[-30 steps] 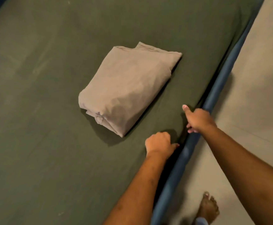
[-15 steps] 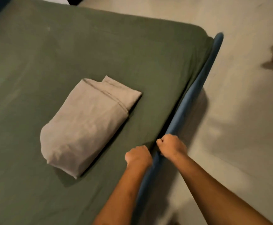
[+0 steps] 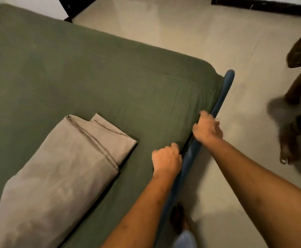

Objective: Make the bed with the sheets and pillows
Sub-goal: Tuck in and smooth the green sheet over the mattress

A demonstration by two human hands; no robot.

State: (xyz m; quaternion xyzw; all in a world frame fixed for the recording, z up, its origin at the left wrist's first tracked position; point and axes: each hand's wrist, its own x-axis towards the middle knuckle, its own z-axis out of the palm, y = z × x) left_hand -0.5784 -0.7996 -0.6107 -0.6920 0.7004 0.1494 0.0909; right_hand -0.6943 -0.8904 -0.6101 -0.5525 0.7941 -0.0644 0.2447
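Observation:
A dark green fitted sheet [image 3: 92,77] covers the mattress. A folded beige sheet [image 3: 60,176] lies on it at the lower left. Along the bed's right side runs a blue frame rail [image 3: 223,93]. My left hand [image 3: 166,160] is at the mattress edge with its fingers curled down into the gap between sheet and rail, gripping the green sheet's edge. My right hand [image 3: 208,128] is a little farther along the same edge, fingers curled over the sheet edge by the rail. The fingertips of both hands are hidden in the gap.
Pale floor [image 3: 182,33] lies to the right of the bed and beyond its foot. Another person's bare legs and feet [image 3: 289,140] stand on the floor at the far right. My own foot [image 3: 178,219] is beside the rail at the bottom.
Both hands have moved along the bed's right edge towards the far corner, the right hand leading. The view has swung up, so the bed's corner and the other person now show.

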